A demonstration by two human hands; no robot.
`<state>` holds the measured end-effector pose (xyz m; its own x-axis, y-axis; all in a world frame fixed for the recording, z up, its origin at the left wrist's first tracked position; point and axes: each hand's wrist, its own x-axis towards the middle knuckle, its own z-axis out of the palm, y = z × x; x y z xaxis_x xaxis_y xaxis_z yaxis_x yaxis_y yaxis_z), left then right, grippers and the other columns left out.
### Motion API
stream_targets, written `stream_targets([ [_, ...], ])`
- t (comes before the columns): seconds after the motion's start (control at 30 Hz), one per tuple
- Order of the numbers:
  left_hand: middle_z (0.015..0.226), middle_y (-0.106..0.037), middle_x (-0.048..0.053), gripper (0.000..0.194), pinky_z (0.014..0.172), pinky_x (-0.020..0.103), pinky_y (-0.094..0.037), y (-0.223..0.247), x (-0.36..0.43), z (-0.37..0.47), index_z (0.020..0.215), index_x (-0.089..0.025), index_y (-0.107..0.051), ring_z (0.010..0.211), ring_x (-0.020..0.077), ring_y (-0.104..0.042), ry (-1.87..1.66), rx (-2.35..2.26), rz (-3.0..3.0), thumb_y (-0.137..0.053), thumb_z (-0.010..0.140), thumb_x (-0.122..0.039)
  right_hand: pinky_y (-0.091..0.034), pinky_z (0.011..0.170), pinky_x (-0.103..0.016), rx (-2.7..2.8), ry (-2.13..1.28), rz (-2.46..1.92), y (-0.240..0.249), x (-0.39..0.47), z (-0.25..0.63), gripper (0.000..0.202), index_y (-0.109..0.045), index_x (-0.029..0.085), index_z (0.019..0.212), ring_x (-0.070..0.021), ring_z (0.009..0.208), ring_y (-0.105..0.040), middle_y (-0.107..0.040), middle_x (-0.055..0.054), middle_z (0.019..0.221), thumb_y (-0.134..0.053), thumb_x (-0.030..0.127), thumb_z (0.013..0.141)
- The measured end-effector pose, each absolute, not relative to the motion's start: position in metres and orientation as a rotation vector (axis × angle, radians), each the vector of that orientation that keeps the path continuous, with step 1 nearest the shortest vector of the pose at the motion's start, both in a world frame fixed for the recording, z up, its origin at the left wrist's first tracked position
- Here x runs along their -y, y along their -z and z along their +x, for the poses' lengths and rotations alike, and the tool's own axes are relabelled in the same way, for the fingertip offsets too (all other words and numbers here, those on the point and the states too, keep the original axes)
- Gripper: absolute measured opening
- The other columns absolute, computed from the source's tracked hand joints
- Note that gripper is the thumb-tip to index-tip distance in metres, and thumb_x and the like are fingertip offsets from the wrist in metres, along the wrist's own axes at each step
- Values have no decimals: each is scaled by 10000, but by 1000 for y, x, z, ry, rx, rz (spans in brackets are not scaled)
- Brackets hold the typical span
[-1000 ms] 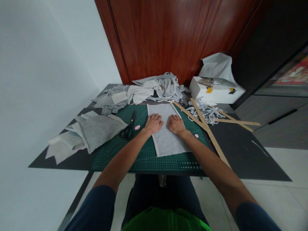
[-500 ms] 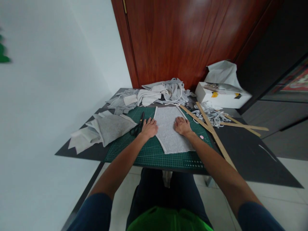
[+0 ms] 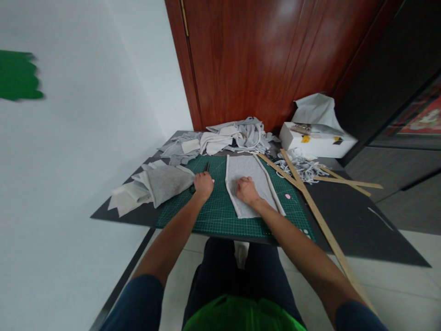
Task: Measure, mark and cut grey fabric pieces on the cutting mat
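While the right hand (image 3: 247, 190) rests over the grey cloth panel (image 3: 245, 166), I have the left hand (image 3: 204, 185) on the black scissors (image 3: 207, 166), dark tip poking out on the far side. Left fingers look curled in; grip hidden under the hand, so I can't tell if it's closed on them. Right fingers bunched, narrow; can't tell whether they pinch any fabric.

Panel lies flat, mid-scene, on the green cutting mat (image 3: 215, 209), rolled edges along its left and right sides. Pink piece (image 3: 287, 196) on the mat, right of the panel. Folded grey fabric (image 3: 167, 181) just left of the scissors, partly over the mat. Far side, I get a heap of light cloth (image 3: 220, 139); far right, a white box (image 3: 317, 141) with tangled strips (image 3: 300, 168) in front. Long wooden ruler (image 3: 319, 212) slants down the right side, over the dark table (image 3: 351, 218), past its near edge.
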<state>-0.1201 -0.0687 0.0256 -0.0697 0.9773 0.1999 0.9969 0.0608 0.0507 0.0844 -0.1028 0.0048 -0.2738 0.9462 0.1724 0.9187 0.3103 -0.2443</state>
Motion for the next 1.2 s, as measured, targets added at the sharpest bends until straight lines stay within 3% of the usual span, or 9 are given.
stream_targets([
  [0.13,1293,-687,252,383,1026,443,-464,-26,59,-130,1284,-89,-631,1275,353,-603,231,2260,-2056,-595,986,-327,-338,1068,-373,2319,-156,-1639,-4,109,77,380,-752,125,1221,-255,1166,-586,-722,-162,1234,-495,124,942],
  [0.43,1313,-673,244,373,1009,422,-469,-29,56,-134,1254,-80,-678,1251,340,-606,187,2280,-2045,-526,989,-293,-353,1065,-350,2308,-207,-1660,-1,115,81,352,-760,127,1162,-241,1174,-612,-728,-152,1236,-491,104,936],
  [0.73,1206,-719,250,331,1050,416,-483,-64,62,-120,1143,-49,-714,1200,327,-650,521,2255,-2131,-454,986,-180,-385,1094,-342,2215,-253,-1610,-3,113,78,380,-760,147,1192,-242,1208,-635,-751,-133,1259,-505,77,919],
  [0.83,1042,-754,168,261,892,365,-546,-67,62,-110,1020,-120,-724,1008,274,-709,983,2419,-2260,-484,974,-212,-442,1040,-309,2074,-405,-1567,-6,114,75,348,-780,181,1115,-222,1146,-673,-781,-96,1193,-504,81,927],
  [1.0,735,-659,44,88,566,245,-472,-56,72,-81,824,-148,-647,596,143,-580,2402,2575,-2259,-561,842,-143,-509,790,-286,1609,-982,-1298,-11,124,79,178,-765,190,914,-179,806,-672,-767,-19,861,-606,268,931],
  [1.1,687,-613,25,161,547,227,-439,-51,79,-62,812,-133,-651,560,124,-533,3030,2570,-2017,-577,704,-38,-487,698,-270,1334,-1331,-1052,-16,136,89,291,-745,176,888,-148,706,-611,-713,4,763,-831,425,764],
  [1.2,711,-616,37,243,610,224,-465,-47,85,-45,829,-119,-671,625,131,-565,3357,2577,-1827,-559,657,10,-487,677,-254,1148,-1556,-933,-20,146,101,476,-718,183,863,-128,699,-601,-698,13,766,-989,425,556],
])
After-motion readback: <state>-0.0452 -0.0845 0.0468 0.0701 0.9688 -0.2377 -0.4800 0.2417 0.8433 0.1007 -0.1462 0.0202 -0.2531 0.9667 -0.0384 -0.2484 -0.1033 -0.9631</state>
